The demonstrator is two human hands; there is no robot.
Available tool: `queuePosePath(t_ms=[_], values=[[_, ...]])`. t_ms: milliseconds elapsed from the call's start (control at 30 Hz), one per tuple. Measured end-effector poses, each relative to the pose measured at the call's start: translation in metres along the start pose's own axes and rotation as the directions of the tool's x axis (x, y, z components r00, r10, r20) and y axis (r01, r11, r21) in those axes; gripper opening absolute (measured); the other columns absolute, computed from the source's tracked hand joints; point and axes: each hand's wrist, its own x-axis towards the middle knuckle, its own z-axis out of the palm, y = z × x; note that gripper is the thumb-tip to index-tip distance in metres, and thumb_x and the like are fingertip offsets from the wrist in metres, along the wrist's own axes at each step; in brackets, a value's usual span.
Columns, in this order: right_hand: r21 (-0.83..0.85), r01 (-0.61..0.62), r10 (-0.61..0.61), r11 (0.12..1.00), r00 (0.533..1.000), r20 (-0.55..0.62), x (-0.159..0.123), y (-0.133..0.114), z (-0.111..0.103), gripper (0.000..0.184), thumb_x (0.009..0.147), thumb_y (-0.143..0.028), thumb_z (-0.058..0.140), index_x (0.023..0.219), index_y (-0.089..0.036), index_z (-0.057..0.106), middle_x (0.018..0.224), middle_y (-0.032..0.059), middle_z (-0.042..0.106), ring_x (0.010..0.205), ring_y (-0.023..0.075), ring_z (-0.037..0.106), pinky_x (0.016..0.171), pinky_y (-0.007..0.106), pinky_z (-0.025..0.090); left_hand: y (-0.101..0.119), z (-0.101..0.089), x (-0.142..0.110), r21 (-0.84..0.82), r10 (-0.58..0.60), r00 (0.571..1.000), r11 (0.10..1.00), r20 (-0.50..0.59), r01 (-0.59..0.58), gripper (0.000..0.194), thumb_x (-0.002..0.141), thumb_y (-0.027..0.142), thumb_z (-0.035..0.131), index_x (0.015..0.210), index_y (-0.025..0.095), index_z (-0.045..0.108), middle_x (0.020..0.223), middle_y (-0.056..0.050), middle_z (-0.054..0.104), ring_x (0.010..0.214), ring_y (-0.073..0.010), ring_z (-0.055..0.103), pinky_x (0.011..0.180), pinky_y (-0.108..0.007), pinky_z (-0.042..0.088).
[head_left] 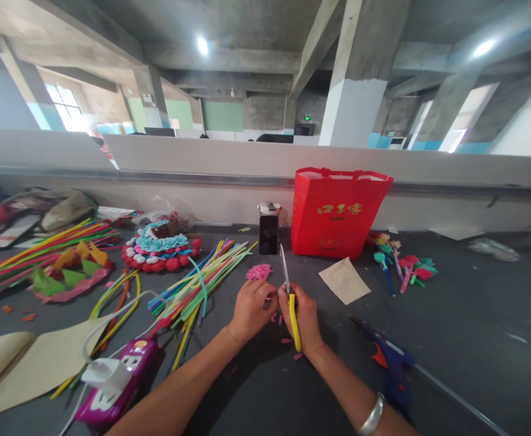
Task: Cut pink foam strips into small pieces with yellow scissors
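Gripping yellow-handled metal scissors (293, 312) at centre frame: right hand (309, 316). Left hand (252, 307): fingertips pinched, can't tell on what. Done, apparently: heap of small pink pieces (258, 272), mid-frame. Outstanding: loose pink bits (286, 341) lower centre, unheaped.

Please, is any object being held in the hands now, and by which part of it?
The right hand holds the scissors by the yellow handle. The left hand is pinched; whether it holds something small cannot be told.
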Motion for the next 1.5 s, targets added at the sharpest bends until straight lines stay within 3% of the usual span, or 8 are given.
queuePosePath(t_ms=[133, 233, 400, 733, 1067, 1233, 1367, 1500], values=[[-0.009, 0.009, -0.009, 1.000, 1.000, 0.008, 0.000, 0.003, 0.001, 0.024, 0.093, -0.035, 0.045, 0.092, -0.018, 0.061, 0.073, 0.0041, 0.070, 0.063, 0.0162, 0.067, 0.059, 0.022, 0.047, 0.000, -0.001, 0.000, -0.072, -0.046, 0.999, 0.996, 0.022, 0.048, 0.009, 0.070, 0.015, 0.069, 0.066, 0.023, 0.070, 0.066, -0.004, 0.061, 0.065, -0.0172, 0.050, 0.073, -0.028, 0.034], [-0.012, 0.006, -0.006, 1.000, 1.000, 0.003, -0.001, 0.004, 0.001, 0.024, 0.092, -0.036, 0.045, 0.092, -0.018, 0.060, 0.070, 0.0027, 0.068, 0.060, 0.0154, 0.066, 0.057, 0.021, 0.046, 0.000, -0.004, 0.001, -0.142, -0.152, 0.987, 0.977, 0.053, 0.158, 0.007, 0.072, 0.017, 0.067, 0.067, 0.021, 0.071, 0.064, -0.002, 0.062, 0.064, -0.0160, 0.052, 0.067, -0.026, 0.036], [0.003, 0.022, -0.022, 1.000, 1.000, 0.020, -0.003, 0.002, 0.001, 0.023, 0.093, -0.036, 0.046, 0.094, -0.018, 0.060, 0.072, 0.0020, 0.067, 0.061, 0.0143, 0.065, 0.059, 0.021, 0.046, -0.002, -0.009, 0.002, -0.289, -0.322, 0.933, 0.888, 0.163, 0.357, 0.007, 0.071, 0.024, 0.069, 0.070, 0.017, 0.072, 0.065, -0.002, 0.065, 0.062, -0.0146, 0.055, 0.061, -0.023, 0.039], [0.030, 0.036, -0.038, 0.999, 0.997, 0.068, -0.004, -0.005, -0.001, 0.022, 0.092, -0.035, 0.046, 0.089, -0.019, 0.060, 0.064, -0.0020, 0.063, 0.053, 0.0118, 0.060, 0.056, 0.019, 0.045, -0.007, -0.014, 0.002, -0.480, -0.426, 0.837, 0.686, 0.344, 0.547, 0.020, 0.070, 0.033, 0.072, 0.068, 0.014, 0.070, 0.057, -0.002, 0.061, 0.054, -0.0116, 0.052, 0.057, -0.023, 0.039], [0.050, 0.033, -0.038, 0.998, 0.995, 0.093, -0.004, -0.008, -0.003, 0.020, 0.092, -0.035, 0.046, 0.086, -0.020, 0.058, 0.063, -0.0019, 0.063, 0.052, 0.0110, 0.059, 0.054, 0.018, 0.044, -0.009, -0.017, 0.001, -0.492, -0.416, 0.817, 0.654, 0.400, 0.574, 0.019, 0.068, 0.032, 0.075, 0.069, 0.014, 0.068, 0.058, 0.000, 0.059, 0.053, -0.0098, 0.051, 0.056, -0.022, 0.037], [0.059, 0.009, -0.015, 0.998, 0.995, 0.100, -0.006, -0.008, -0.001, 0.021, 0.092, -0.037, 0.046, 0.088, -0.020, 0.057, 0.063, -0.0022, 0.063, 0.051, 0.0115, 0.059, 0.053, 0.019, 0.045, -0.009, -0.015, 0.000, -0.494, -0.426, 0.823, 0.659, 0.376, 0.567, 0.016, 0.067, 0.028, 0.073, 0.067, 0.013, 0.067, 0.058, 0.000, 0.058, 0.053, -0.0088, 0.048, 0.055, -0.022, 0.035], [0.063, -0.021, 0.014, 0.998, 0.995, 0.104, -0.006, -0.008, 0.000, 0.021, 0.093, -0.038, 0.047, 0.094, -0.020, 0.058, 0.069, -0.0007, 0.066, 0.055, 0.0122, 0.062, 0.053, 0.019, 0.046, -0.005, -0.013, 0.002, -0.649, -0.457, 0.840, 0.551, 0.291, 0.525, 0.008, 0.065, 0.019, 0.070, 0.062, 0.014, 0.065, 0.056, 0.001, 0.055, 0.053, -0.0085, 0.045, 0.058, -0.022, 0.036], [0.024, 0.009, -0.012, 1.000, 0.990, 0.140, -0.008, -0.010, 0.000, 0.021, 0.091, -0.036, 0.049, 0.099, -0.020, 0.060, 0.080, 0.0020, 0.069, 0.066, 0.0144, 0.066, 0.062, 0.021, 0.048, 0.000, -0.014, 0.005, -0.802, -0.486, 0.852, 0.420, 0.196, 0.424, 0.015, 0.071, 0.021, 0.068, 0.060, 0.015, 0.059, 0.056, 0.002, 0.052, 0.054, -0.0085, 0.044, 0.059, -0.022, 0.036]])
